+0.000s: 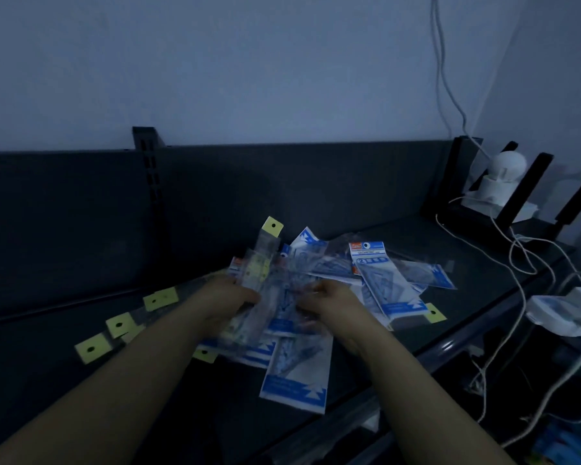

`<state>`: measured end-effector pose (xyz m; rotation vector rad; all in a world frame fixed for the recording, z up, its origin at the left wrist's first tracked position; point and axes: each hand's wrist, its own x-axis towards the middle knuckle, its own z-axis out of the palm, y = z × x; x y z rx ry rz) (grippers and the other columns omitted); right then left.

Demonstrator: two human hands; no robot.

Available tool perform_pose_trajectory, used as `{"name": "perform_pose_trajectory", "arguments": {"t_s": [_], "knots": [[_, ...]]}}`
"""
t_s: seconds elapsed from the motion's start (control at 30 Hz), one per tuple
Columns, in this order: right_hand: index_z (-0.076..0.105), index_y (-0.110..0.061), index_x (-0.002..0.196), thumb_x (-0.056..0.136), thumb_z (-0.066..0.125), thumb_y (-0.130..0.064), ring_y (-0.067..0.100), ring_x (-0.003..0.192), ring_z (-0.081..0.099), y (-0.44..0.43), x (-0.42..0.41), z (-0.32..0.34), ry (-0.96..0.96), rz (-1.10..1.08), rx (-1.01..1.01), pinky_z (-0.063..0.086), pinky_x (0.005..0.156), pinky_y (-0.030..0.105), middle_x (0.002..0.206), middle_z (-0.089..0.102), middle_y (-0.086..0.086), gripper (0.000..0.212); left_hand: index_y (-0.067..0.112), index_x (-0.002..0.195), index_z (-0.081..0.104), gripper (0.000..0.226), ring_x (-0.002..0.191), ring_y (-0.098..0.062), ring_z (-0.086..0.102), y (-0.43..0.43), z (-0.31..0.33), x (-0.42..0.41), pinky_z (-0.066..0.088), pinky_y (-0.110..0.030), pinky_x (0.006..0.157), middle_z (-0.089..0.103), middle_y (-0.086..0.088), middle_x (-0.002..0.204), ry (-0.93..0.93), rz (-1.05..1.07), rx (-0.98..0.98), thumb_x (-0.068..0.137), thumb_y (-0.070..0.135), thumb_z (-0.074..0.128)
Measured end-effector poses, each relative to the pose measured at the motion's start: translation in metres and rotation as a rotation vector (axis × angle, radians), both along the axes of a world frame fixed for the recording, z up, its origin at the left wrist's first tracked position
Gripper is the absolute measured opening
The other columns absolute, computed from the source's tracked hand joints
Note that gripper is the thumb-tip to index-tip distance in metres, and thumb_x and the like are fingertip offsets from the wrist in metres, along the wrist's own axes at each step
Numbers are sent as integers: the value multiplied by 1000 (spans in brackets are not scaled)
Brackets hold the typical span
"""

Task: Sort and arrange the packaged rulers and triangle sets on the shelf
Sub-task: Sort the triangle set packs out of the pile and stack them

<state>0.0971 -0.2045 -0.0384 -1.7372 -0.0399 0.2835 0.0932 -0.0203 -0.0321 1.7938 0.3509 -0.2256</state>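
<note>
A loose pile of blue-and-white triangle set packs [381,280] covers the middle of the dark shelf [64,391]. Clear ruler packs with yellow hang tabs [119,325] lie fanned out at the left. My left hand [228,302] grips a bunch of clear ruler packs [265,250] that stick up above the pile, one yellow tab at the top. My right hand [322,298] holds a clear pack in the middle of the pile, fingers curled around its edge. Motion blur hides which pack it is.
The shelf's dark back panel [282,189] rises behind the pile. At the right stand a white round camera [503,176], black brackets [530,186], tangled white cables [524,263] and a white adapter [564,313]. The shelf's front edge runs diagonally at the lower right.
</note>
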Motion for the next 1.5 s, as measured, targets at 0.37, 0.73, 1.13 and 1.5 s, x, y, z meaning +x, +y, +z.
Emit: {"name": "perform_pose_trajectory", "arguments": {"t_s": [0.37,0.73,1.13,1.5], "knots": [[65,-1,91,91,56,-3,10,54,52,-1,20,4,-223,97,-317,44,49,19,72,56,10,9,6,89,56,26,75,-28,66,-18,-8,-2,57,-36,69,67,-15,86,-32,52,-155,74,-6,74],[59,-5,97,91,55,-16,26,90,56,-20,113,-12,-475,-15,-748,32,64,26,95,57,9,13,3,121,58,50,84,-25,68,10,-16,2,57,-36,73,69,-9,100,-16,16,-21,76,11,78],[62,-7,103,93,48,-20,31,94,63,-15,132,-9,-533,69,-1248,38,68,28,103,67,16,22,16,106,55,37,80,-15,64,8,-19,-2,53,-25,63,64,3,90,-65,39,-46,77,14,78],[41,-40,139,79,56,-43,24,139,19,-25,122,-13,-377,290,-1044,19,114,44,152,30,-10,62,4,132,47,62,73,-4,54,6,-15,-6,46,-21,60,59,1,106,-78,58,-22,78,15,77]]}}
